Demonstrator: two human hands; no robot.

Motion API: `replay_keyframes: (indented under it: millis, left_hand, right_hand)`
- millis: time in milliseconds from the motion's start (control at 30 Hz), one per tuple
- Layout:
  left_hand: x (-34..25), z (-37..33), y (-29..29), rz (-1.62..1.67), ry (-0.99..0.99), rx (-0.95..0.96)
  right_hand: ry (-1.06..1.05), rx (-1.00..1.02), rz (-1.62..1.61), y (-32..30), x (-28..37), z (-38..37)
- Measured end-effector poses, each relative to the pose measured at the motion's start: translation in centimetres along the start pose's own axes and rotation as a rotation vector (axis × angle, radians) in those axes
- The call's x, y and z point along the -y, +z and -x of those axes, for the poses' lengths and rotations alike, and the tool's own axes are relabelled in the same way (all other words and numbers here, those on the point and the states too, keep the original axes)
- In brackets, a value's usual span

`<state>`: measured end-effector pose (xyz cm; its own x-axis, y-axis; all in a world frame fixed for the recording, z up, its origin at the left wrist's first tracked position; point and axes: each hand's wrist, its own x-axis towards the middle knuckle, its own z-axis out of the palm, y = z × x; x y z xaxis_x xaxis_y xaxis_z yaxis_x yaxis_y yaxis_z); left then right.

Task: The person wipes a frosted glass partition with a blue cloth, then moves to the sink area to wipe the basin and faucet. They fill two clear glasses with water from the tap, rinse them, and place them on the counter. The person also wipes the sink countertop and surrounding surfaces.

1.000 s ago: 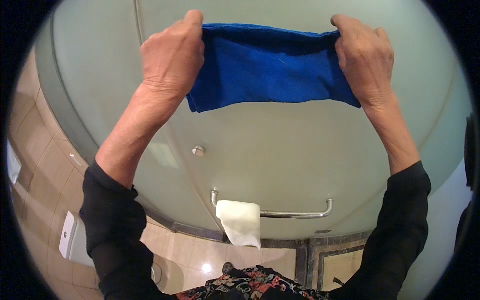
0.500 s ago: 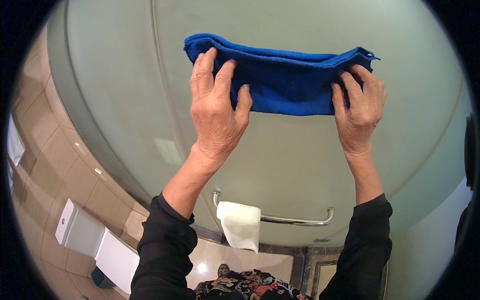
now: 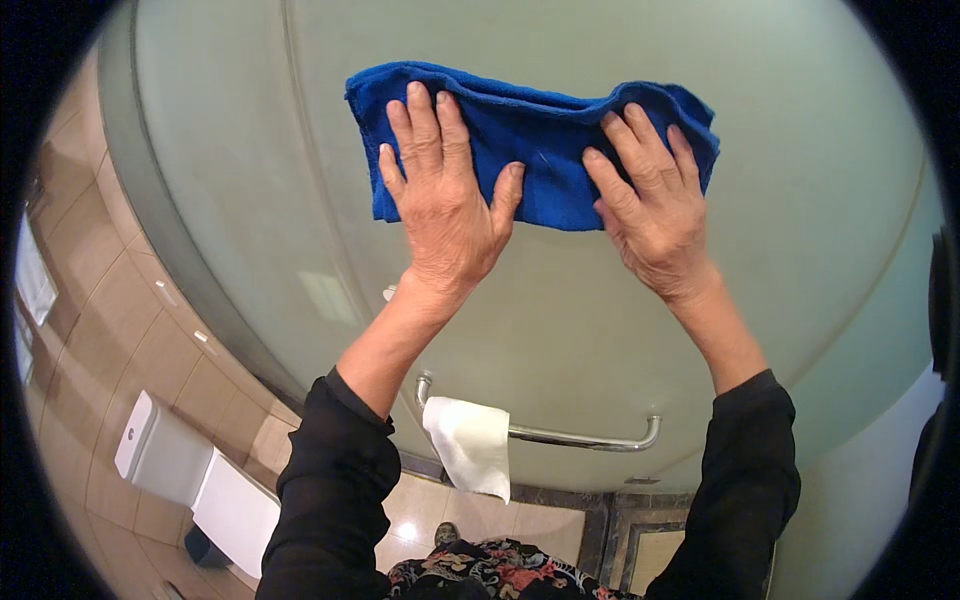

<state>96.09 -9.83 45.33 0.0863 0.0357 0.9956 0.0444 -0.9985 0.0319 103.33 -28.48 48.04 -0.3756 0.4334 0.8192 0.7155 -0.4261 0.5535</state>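
A folded blue cloth is spread against the frosted glass panel, its upper edge thick and its right end rumpled. My left hand lies flat on the cloth's left part, fingers stretched upward and thumb out to the side. On its right part rests my right hand, fingers apart and slightly bent, leaning up and to the left. Both palms hang below the cloth's fold, and neither hand wraps round the fabric. What lies under the fingers is hidden.
Below my hands, a metal bar handle is fixed to the glass, with a white cloth draped over its left end. At the lower left stand a white toilet and a dark bin, beside a tan tiled wall.
My left hand has flattened and spread over the cloth. My right hand has shifted left and tilted inward. The cloth has moved slightly left, and its right end now bunches upward.
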Motion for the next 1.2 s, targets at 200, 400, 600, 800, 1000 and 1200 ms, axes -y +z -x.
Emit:
replay_keyframes:
  millis: [200,400,600,800,1000,1200]
  left_hand:
    - [0.5,-0.8,0.4,-0.027,0.037,0.016]
    - [3.2,-13.8,-0.1,-0.103,0.169,-0.151]
    - [5.1,-13.3,0.3,-0.083,0.221,-0.154]
    - [6.9,4.3,-1.5,-0.034,0.207,0.173]
    - [9.7,-4.9,-1.1,-0.050,0.237,-0.057]
    - [10.5,-15.8,-1.6,-0.218,0.219,-0.163]
  right_hand:
    - [0.089,0.213,0.112,-0.6,0.7,-1.0]
    - [0.010,0.022,0.433,0.3,-5.7,-10.3]
    - [0.017,-0.023,0.405,1.5,-4.4,-10.5]
    - [0.035,0.314,0.020,2.3,5.2,-0.5]
    - [0.038,0.193,0.125,3.6,2.7,-7.6]
    - [0.022,0.003,0.493,3.7,-2.1,-15.4]
